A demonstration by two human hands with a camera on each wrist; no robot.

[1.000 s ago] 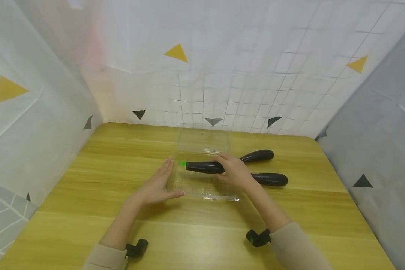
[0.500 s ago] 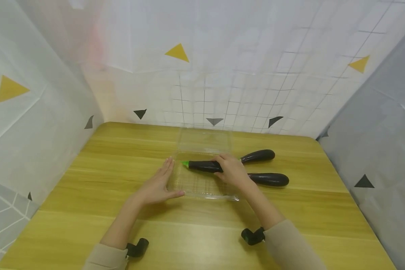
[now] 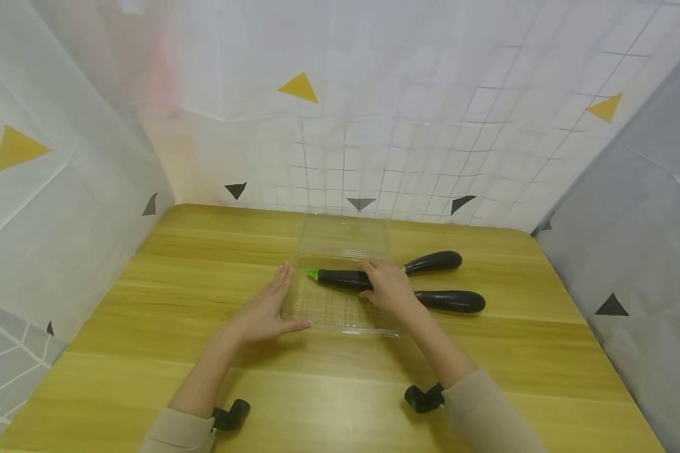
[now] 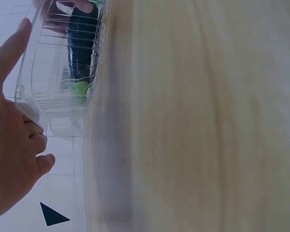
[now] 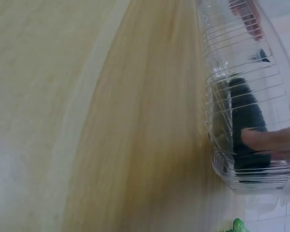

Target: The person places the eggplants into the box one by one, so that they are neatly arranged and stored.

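A clear plastic clamshell box (image 3: 328, 314) lies on the table with its lid (image 3: 345, 234) folded back. My right hand (image 3: 391, 286) reaches into the box and grips a dark eggplant (image 3: 340, 278), its green stem end pointing left. Through the ribbed wall, the right wrist view shows the thumb (image 5: 258, 140) on the eggplant's side. At the box's left end rests my left hand (image 3: 263, 311), fingers straight along that end and thumb at the front corner. Two more eggplants lie right of the box, one farther back (image 3: 433, 262) and one nearer (image 3: 453, 301), partly hidden by the right hand.
The wooden table (image 3: 340, 390) runs back to a white sheeted wall (image 3: 408, 113) marked with triangles. Grey-white sheets (image 3: 646, 239) also stand at both sides. A black wrist-mounted piece (image 3: 425, 399) sits at each sleeve.
The eggplant in my right hand has shifted slightly right, its stem end drawing away from the box's left end. The right forearm has swung a little left. The left hand has stayed put.
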